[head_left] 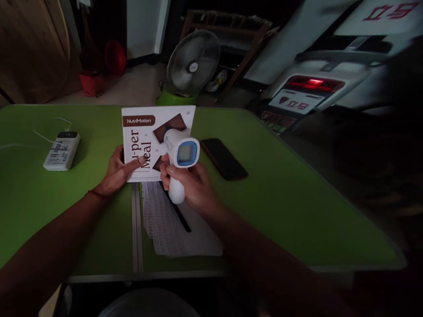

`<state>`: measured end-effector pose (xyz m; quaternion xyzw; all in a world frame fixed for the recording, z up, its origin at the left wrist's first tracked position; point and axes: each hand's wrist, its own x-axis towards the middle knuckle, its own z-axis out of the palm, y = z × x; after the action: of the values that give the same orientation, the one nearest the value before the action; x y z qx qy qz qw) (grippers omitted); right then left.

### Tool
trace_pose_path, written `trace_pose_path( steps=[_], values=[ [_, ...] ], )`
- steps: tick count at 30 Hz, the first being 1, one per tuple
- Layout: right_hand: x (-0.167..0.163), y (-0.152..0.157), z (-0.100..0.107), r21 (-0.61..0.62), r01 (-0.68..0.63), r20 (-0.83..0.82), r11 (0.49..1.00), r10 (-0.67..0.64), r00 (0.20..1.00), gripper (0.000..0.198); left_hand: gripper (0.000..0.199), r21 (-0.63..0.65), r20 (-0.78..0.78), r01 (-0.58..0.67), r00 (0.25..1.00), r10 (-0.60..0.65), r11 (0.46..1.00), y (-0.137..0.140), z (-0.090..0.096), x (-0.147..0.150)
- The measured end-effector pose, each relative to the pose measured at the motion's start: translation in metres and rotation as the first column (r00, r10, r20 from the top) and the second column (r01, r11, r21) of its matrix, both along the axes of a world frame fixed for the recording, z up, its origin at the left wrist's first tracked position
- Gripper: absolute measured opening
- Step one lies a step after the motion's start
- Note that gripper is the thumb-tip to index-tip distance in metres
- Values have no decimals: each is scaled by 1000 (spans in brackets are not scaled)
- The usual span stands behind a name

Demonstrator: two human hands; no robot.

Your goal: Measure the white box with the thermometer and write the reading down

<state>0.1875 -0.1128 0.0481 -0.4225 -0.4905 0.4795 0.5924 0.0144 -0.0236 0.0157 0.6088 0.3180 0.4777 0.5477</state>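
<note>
While dim light is falling over the room, a green desk (280, 198) is carrying everything within reach of the hands. Far out to the left of the left hand, a white power bank (62, 150) is lying flat with a thin white cable (42, 136) trailing off it. The left hand (117, 172) is closing on the lower left edge of a white packet (155, 141) printed "NutriMotion", thumb on the front, holding it upright and facing the person. Just right of it, the right hand (190, 185) is gripping the handle of a white infrared thermometer (180, 154), fingers wrapped around it, its blue-framed screen turned toward the camera and its head overlapping the packet's front. Below both hands, a white patterned cloth (172, 224) is lying across the desk's centre seam, with a dark strip running over it. Just right of the right hand, a dark phone (224, 158) is resting flat, face up. Beyond the desk's far edge, a standing fan (193, 66) on a green base is sitting on the floor, red containers (99, 70) are standing further left near a wooden panel, and a white scooter (317, 83) with a glowing red tail light is parked to the right.
</note>
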Motion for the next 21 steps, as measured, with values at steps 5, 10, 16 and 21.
trace_pose_path(
  steps=[5,10,16,21],
  values=[
    [-1,-1,-11,58,5,-2,998,-5,1000,19,63,-18,15,-27,1000,27,999,-2,5,2],
    [-5,-4,-9,42,0,-43,999,2,999,19,64,-14,5,-21,1000,22,1000,-3,6,2],
    [-9,-6,1,0,54,-80,999,-54,995,24,63,-9,-3,-6,1000,6,1000,-6,11,1],
    [-8,-7,1,-19,58,-71,998,-60,996,25,63,-9,1,-9,1000,9,1000,-6,9,1]
  ],
)
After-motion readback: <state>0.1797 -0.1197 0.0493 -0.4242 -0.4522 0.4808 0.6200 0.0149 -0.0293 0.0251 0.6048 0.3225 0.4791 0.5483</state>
